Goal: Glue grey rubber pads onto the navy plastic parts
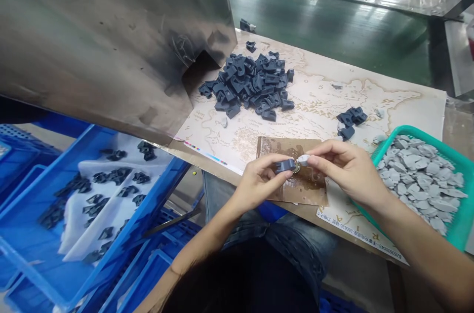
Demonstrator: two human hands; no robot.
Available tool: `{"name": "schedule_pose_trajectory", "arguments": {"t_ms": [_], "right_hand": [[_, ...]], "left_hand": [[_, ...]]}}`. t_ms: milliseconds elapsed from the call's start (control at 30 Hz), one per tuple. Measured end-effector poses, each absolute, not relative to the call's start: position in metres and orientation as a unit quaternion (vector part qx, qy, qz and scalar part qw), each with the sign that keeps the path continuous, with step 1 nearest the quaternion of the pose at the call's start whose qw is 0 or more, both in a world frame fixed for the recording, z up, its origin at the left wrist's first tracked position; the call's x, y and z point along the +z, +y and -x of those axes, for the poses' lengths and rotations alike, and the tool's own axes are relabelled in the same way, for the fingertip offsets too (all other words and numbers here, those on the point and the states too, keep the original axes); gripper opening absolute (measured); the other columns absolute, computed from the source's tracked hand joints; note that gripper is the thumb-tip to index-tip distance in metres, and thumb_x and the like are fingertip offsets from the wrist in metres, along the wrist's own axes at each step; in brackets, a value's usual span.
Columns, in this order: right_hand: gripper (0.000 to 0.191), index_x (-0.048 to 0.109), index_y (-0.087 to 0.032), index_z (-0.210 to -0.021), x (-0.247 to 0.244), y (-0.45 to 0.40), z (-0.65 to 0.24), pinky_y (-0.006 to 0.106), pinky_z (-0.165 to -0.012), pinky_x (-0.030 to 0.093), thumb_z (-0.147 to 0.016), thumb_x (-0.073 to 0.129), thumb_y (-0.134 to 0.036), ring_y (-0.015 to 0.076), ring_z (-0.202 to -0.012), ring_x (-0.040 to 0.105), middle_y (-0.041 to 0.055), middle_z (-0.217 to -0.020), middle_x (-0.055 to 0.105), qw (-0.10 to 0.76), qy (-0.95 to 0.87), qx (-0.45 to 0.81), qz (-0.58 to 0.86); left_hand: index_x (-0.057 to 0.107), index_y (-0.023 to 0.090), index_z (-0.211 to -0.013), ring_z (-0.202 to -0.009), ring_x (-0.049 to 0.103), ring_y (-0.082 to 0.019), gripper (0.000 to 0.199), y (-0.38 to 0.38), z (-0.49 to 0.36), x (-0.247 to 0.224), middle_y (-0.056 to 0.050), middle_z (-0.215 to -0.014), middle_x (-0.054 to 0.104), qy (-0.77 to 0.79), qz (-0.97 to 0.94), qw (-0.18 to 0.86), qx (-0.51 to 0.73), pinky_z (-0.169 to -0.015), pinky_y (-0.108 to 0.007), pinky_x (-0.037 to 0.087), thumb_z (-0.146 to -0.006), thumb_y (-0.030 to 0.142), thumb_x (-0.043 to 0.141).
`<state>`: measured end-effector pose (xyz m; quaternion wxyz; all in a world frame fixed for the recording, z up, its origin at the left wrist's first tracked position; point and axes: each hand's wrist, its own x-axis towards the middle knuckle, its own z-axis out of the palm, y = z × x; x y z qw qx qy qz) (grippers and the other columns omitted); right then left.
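Between its thumb and fingers, my left hand [259, 182] pinches a dark grey plastic part [284, 166]. My right hand [342, 167] has its thumb and fingertips closed on a small light grey piece [303, 159], right beside the dark part. Both are held over a wet brown cardboard sheet [296, 194] at the table's front edge. Beyond my hands lies a large pile of dark grey parts [252, 83] on the map-printed table top [314, 100]. A few more dark parts [348, 123] sit to the right of the pile.
A green basket [402, 129] full of light grey pieces stands at the right. A metal chute [111, 41] covers the upper left. Blue crates [33, 258] are at the lower left, one with dark parts on white cloth. Behind the table runs a green conveyor belt [333, 31].
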<state>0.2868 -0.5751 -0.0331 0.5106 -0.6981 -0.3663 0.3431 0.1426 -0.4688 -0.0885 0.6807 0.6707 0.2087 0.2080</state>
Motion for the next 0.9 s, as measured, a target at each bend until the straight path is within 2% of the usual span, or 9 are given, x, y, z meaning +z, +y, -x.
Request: {"name": "schedule_pose_trajectory", "arguments": {"t_ms": [400, 500, 633, 733, 900], "right_hand": [[0.038, 0.068, -0.018, -0.073, -0.0361, -0.5755, -0.2867, 0.025, -0.049, 0.051, -0.072, 0.07, -0.056, 0.0161, -0.058, 0.061, 0.0057, -0.072, 0.068, 0.478, -0.393, 0.329, 0.713], [0.035, 0.068, -0.019, -0.072, -0.035, -0.5756, -0.2867, 0.026, -0.053, 0.053, -0.072, 0.071, -0.053, 0.017, -0.062, 0.063, 0.0057, -0.073, 0.069, 0.48, -0.399, 0.326, 0.71], [0.034, 0.069, -0.02, -0.07, -0.0312, -0.5764, -0.2873, 0.029, -0.059, 0.055, -0.071, 0.071, -0.054, 0.0185, -0.066, 0.064, 0.0057, -0.073, 0.068, 0.471, -0.411, 0.339, 0.703], [0.036, 0.068, -0.02, -0.068, -0.0306, -0.5769, -0.288, 0.028, -0.058, 0.054, -0.072, 0.07, -0.055, 0.0178, -0.064, 0.063, 0.0056, -0.071, 0.068, 0.46, -0.432, 0.344, 0.695], [0.039, 0.065, -0.02, -0.068, -0.0342, -0.5762, -0.2839, 0.027, -0.056, 0.053, -0.075, 0.067, -0.058, 0.0166, -0.063, 0.062, 0.0052, -0.071, 0.067, 0.466, -0.45, 0.332, 0.686]], "left_hand": [[0.067, 0.017, -0.091, -0.055, 0.052, -0.008, 0.024, -0.4705, -0.1449, -0.0905, -0.004, -0.085, 0.067, 0.217, -0.632, 0.72, 0.185, -0.044, -0.018, 0.041, -0.072, 0.032, 0.067], [0.067, 0.017, -0.091, -0.052, 0.05, -0.007, 0.024, -0.4704, -0.1444, -0.0901, -0.004, -0.083, 0.067, 0.221, -0.63, 0.722, 0.18, -0.043, -0.018, 0.04, -0.073, 0.032, 0.067], [0.068, 0.017, -0.093, -0.055, 0.054, -0.009, 0.027, -0.4691, -0.1426, -0.0894, -0.004, -0.079, 0.066, 0.215, -0.639, 0.719, 0.171, -0.046, -0.019, 0.043, -0.073, 0.034, 0.068], [0.069, 0.017, -0.092, -0.059, 0.058, -0.012, 0.027, -0.4685, -0.1408, -0.0904, -0.004, -0.075, 0.066, 0.202, -0.645, 0.719, 0.166, -0.048, -0.02, 0.046, -0.072, 0.035, 0.069], [0.069, 0.018, -0.09, -0.063, 0.06, -0.013, 0.025, -0.4732, -0.1408, -0.0944, -0.005, -0.081, 0.069, 0.204, -0.639, 0.715, 0.196, -0.051, -0.021, 0.048, -0.072, 0.036, 0.069]]}}
